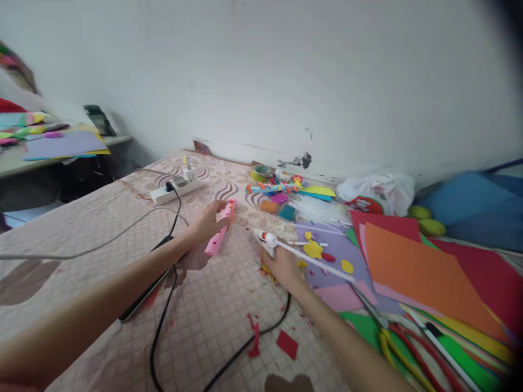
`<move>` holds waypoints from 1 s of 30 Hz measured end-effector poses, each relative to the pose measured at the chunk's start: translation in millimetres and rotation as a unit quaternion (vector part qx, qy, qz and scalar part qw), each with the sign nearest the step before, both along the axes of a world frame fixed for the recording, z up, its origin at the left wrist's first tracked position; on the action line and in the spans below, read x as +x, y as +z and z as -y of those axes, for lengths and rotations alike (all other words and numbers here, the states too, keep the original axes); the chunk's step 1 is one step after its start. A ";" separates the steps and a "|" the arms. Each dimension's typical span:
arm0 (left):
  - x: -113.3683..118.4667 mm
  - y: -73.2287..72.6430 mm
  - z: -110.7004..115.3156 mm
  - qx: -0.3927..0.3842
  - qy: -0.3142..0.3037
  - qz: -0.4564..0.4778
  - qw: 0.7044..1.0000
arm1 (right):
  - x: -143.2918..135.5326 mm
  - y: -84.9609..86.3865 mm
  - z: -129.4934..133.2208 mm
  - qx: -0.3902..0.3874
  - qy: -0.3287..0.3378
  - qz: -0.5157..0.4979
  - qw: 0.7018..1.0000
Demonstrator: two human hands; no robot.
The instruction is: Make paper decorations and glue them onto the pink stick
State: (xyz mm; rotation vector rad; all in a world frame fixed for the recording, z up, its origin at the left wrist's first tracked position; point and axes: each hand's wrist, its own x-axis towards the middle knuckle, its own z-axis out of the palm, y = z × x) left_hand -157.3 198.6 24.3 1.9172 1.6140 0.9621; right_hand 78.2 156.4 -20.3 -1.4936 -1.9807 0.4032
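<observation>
My left hand (206,223) reaches to the middle of the cloth-covered table, its fingers curled around the upper part of a pink rolled tube (216,246) with red dots. An orange strip (231,211) shows along the tube's far end. To the right, my right hand (281,267) grips a white hot glue gun (267,240), its nozzle pointing left toward the tube but apart from it. A long white glue stick (312,258) sticks out of the gun's back. Yellow foam cut-outs (312,249) lie on a purple sheet (335,245) just beyond this hand.
A white power strip (177,190) with plugs and cords stands at the back left. A black cable (245,345) crosses the front. Coloured sheets (425,267), scissors (384,322) and a plastic bag (379,190) fill the right. Red scraps (287,344) lie in front.
</observation>
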 end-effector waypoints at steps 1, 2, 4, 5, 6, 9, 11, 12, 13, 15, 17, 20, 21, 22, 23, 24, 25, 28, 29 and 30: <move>2.9 1.7 10.0 0.016 -0.007 -0.013 1.000 | 0.0 -0.7 -0.1 0.000 0.007 -0.003 1.000; 5.9 3.6 19.7 0.031 -0.015 -0.024 0.999 | 0.3 -0.6 -0.2 -0.002 0.018 -0.010 1.000; 12.7 8.2 38.3 0.066 -0.031 -0.033 0.997 | 1.6 1.8 -0.1 -0.005 0.038 -0.018 0.999; 16.5 10.9 47.1 0.081 -0.040 -0.030 0.995 | 2.6 3.7 0.2 -0.005 0.043 -0.021 0.999; 20.5 13.9 55.5 0.094 -0.044 -0.034 0.994 | 3.8 5.8 0.9 -0.003 0.046 -0.023 0.999; 33.7 23.4 79.0 0.114 -0.050 -0.055 0.991 | 8.5 11.6 5.2 0.008 0.056 -0.035 0.998; 42.5 29.3 93.1 0.123 -0.045 -0.057 0.990 | 13.0 14.4 10.6 0.014 0.058 -0.044 0.997; 46.6 31.9 99.6 0.124 -0.046 -0.057 0.990 | 16.1 15.7 14.1 0.016 0.056 -0.048 0.997; 50.5 34.1 105.8 0.122 -0.048 -0.054 0.990 | 20.1 16.9 18.1 0.018 0.053 -0.052 0.997; 58.0 37.4 117.1 0.105 -0.061 -0.047 0.991 | 31.6 20.0 27.4 0.026 0.051 -0.065 0.996; 66.3 39.0 127.3 0.078 -0.076 -0.038 0.993 | 49.6 23.6 37.1 0.039 0.046 -0.079 0.995; 83.5 37.9 141.5 0.037 -0.095 -0.021 0.995 | 87.4 28.1 48.2 0.058 -0.003 -0.073 0.996; 90.7 36.5 145.9 0.022 -0.100 -0.018 0.995 | 101.3 28.6 50.4 0.058 -0.020 -0.069 0.996; 98.4 34.5 150.1 0.008 -0.106 -0.014 0.994 | 114.6 28.3 51.7 0.057 -0.029 -0.068 0.996; 106.4 32.2 153.9 -0.003 -0.124 -0.013 0.992 | 126.7 27.2 52.2 0.054 -0.039 -0.065 0.996; 114.3 29.6 157.5 -0.005 -0.135 -0.012 0.991 | 137.0 25.3 51.9 0.048 -0.045 -0.061 0.996; 122.0 27.0 160.8 -0.012 -0.149 -0.014 0.989 | 145.1 22.6 50.8 0.040 -0.046 -0.052 0.997; 141.5 21.3 169.5 -0.021 -0.167 -0.016 0.986 | 155.8 12.5 44.5 0.021 -0.048 -0.021 0.998; 146.7 20.5 172.1 -0.022 -0.172 -0.017 0.985 | 155.6 9.2 41.8 0.017 -0.050 -0.010 0.999; 151.1 20.2 174.8 -0.021 -0.175 -0.016 0.984 | 154.4 6.2 39.0 0.015 -0.054 0.000 0.998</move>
